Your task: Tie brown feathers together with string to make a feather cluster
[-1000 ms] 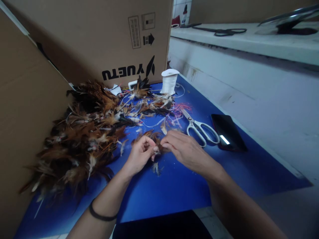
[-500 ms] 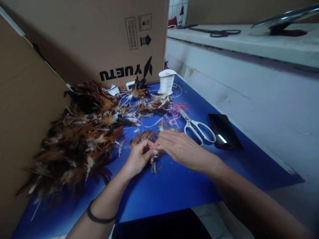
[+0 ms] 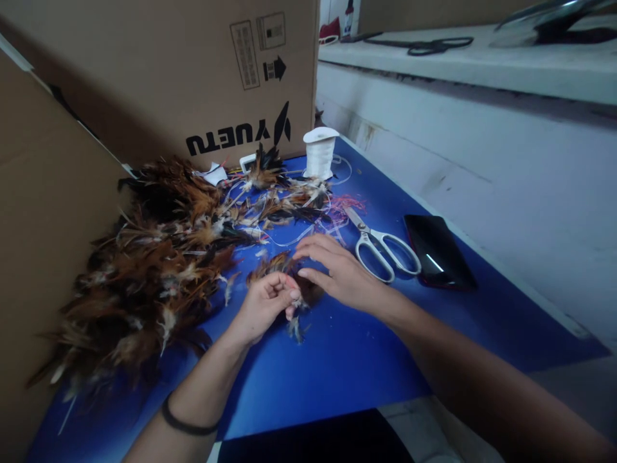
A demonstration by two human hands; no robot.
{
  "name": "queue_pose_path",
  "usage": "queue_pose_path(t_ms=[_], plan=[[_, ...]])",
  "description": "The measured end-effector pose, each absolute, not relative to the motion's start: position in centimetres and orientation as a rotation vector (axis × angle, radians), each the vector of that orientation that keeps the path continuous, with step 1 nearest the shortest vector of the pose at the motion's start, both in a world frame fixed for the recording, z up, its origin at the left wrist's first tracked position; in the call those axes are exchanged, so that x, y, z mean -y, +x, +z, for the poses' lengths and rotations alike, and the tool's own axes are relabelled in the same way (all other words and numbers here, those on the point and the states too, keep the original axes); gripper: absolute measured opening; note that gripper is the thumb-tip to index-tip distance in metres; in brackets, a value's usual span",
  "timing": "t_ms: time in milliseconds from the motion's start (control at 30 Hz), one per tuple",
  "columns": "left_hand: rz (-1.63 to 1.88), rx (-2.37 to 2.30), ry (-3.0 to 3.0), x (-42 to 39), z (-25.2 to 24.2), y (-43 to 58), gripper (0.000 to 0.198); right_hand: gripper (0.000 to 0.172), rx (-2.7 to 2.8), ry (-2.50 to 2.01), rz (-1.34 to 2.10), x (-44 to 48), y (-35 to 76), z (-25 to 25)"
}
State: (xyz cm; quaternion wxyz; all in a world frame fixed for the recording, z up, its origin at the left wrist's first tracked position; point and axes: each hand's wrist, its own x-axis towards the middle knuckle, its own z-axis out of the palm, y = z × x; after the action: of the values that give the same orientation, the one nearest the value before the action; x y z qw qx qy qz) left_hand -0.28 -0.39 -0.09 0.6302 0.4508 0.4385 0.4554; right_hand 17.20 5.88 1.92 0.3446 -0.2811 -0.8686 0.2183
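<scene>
Thumb and fingers of my left hand (image 3: 267, 301) are pinched on a small feather bunch (image 3: 297, 301), whose base lies mostly hidden in the grip. My right hand (image 3: 337, 273) hovers just to the right, fingers parted and nothing visible between them. Brown feathers (image 3: 276, 265) lie behind both hands. A small grey feather (image 3: 295, 330) shows below my left fingertips. The big heap of brown and black feathers (image 3: 139, 276) spreads to the left. White-handled scissors (image 3: 380, 247) rest with blades a little apart beyond my right hand.
A dark phone (image 3: 439, 251) lies right of the scissors on the blue table (image 3: 328, 379). A white spool of cord (image 3: 319, 154) stands at the back, near pink threads (image 3: 349, 204). A cardboard box (image 3: 159, 71) walls the rear. Black scissors (image 3: 434, 45) lie on the ledge.
My right hand has drawn away from my left fingers and opened. The left hand keeps its pinch on the feather bunch. The whole view has shifted slightly.
</scene>
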Motion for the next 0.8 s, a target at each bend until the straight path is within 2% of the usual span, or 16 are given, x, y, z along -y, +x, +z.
queue_pose_path(t_ms=[67,200,500,800], plan=[[1.076,-0.997,1.005,0.4,-0.1,-0.3,0.027,0.025,2.205,-0.75,0.511,-5.7,17.6,2.3],[1.14,-0.979,0.997,0.3,-0.1,-0.4,0.025,0.017,2.186,-0.698,0.508,-5.2,18.0,3.1],[1.157,-0.955,1.055,0.3,-0.1,-0.5,0.024,0.018,2.329,-0.653,0.657,-4.6,17.4,3.0],[1.138,-0.967,1.122,0.5,-0.3,-0.5,0.022,0.007,2.277,-0.633,0.94,-4.7,17.3,3.2]])
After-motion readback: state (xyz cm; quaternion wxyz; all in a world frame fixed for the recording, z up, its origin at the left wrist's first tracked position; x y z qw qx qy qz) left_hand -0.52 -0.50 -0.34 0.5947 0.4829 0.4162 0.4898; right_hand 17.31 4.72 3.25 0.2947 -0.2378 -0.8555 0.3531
